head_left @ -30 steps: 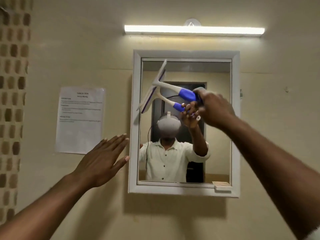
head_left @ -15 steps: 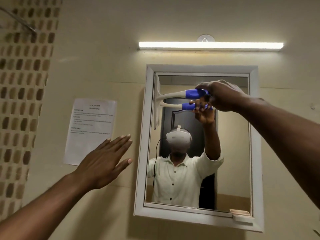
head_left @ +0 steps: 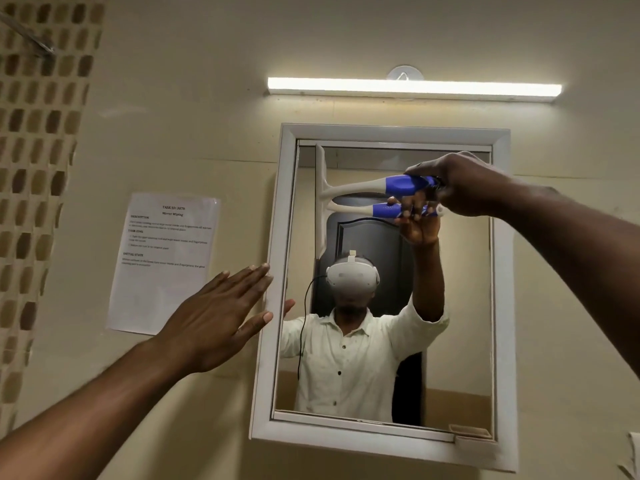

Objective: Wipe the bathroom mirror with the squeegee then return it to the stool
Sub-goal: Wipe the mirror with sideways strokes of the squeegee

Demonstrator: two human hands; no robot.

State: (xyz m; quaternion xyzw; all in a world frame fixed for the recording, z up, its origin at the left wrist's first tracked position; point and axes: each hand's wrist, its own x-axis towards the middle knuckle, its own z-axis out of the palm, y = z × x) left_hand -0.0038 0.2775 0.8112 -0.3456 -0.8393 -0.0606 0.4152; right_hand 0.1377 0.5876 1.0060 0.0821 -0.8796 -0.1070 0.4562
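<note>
Squeegee (head_left: 353,190) is up at the top left of the mirror (head_left: 391,341) now, with its long blade standing straight up and down, flat against the glass as far as I can tell. A second ago the blade was tipped at a slant and looked lifted away from the glass. So it has been turned and set in place, and I think the first real wipe is about to start.

The right hand (head_left: 464,183) is closed around the blue grip, up high, and the blade sticks out to the left of it. The left hand (head_left: 221,313) is open, fingers spread and straight, holding nothing. It has come closer since before, and its fingertips now reach the white frame (head_left: 277,271) on the mirror's left side. It may be keeping the mirror steady.

Just left of that hand a paper sheet (head_left: 162,261) hangs on the wall. Above the right hand a light (head_left: 412,87) glows.

Most of the glass lies below and to the right of the blade, not wiped yet, I think. I cannot see the stool from here.
</note>
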